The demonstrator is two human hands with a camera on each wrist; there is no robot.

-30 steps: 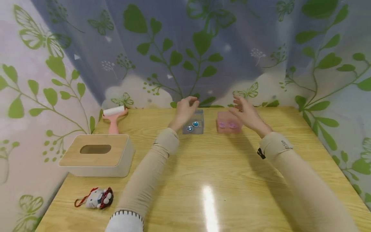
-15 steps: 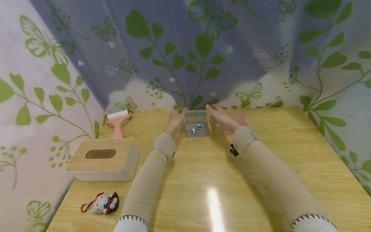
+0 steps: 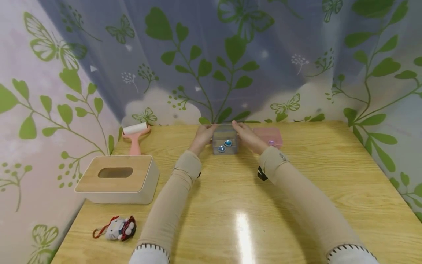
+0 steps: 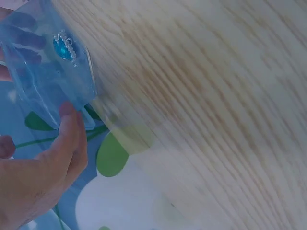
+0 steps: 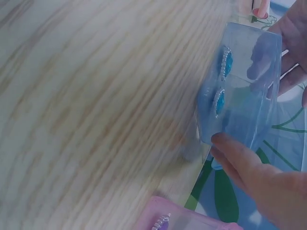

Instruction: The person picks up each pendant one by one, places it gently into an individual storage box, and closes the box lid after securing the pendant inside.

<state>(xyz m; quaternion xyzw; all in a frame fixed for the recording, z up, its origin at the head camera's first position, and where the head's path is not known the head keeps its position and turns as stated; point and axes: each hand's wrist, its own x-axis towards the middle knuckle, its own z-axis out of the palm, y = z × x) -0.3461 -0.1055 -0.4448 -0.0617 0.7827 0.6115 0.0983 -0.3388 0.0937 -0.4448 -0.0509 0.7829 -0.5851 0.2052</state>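
A clear bluish plastic box (image 3: 225,150) stands near the table's back edge. Two blue gem pieces with sparkling silver rims, one of them this gem piece (image 3: 228,143), show through its walls. My left hand (image 3: 202,138) is at its left side, and in the left wrist view its fairly straight fingers (image 4: 72,132) touch the box (image 4: 33,86). From the other side, my right hand (image 3: 249,137) touches it; the right wrist view shows extended fingers (image 5: 235,153) against the box's end (image 5: 244,108). Whether the lid is fastened, I cannot tell.
Beside my right hand lies a pink clear box (image 3: 268,134) with a purple gem piece (image 3: 271,143), partly hidden by the hand. At left are a lint roller (image 3: 135,137), a tissue box (image 3: 115,179) and a plush keychain (image 3: 120,228). A patterned curtain (image 3: 184,102) borders the table's back.
My right hand has moved left from above the pink box to the bluish box. My left hand has come down from above the bluish box to its left side.
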